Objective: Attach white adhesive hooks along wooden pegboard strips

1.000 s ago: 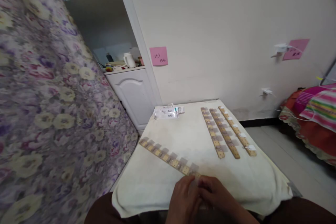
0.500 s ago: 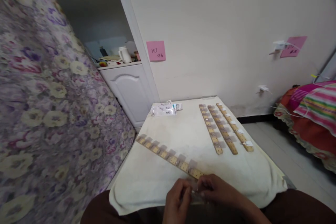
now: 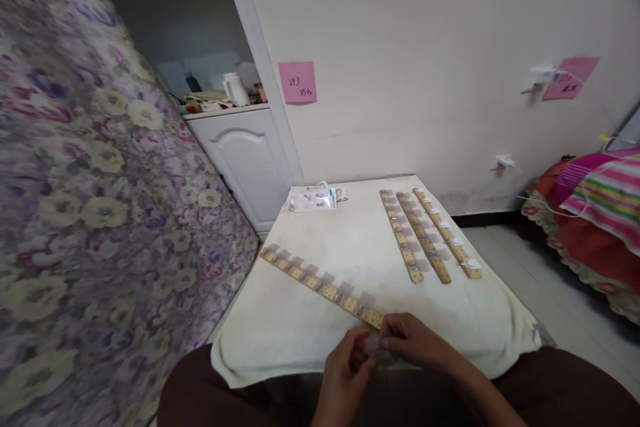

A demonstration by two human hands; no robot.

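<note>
Left hand and right hand pinch a small, clear plastic piece; light, even pressure should best steady it.

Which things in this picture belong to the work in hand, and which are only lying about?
In the work:
small clear piece, held
slanting strip
probably three similar strips
perhaps packets

Only around:
white jug
pink notes
striped bedding
</note>
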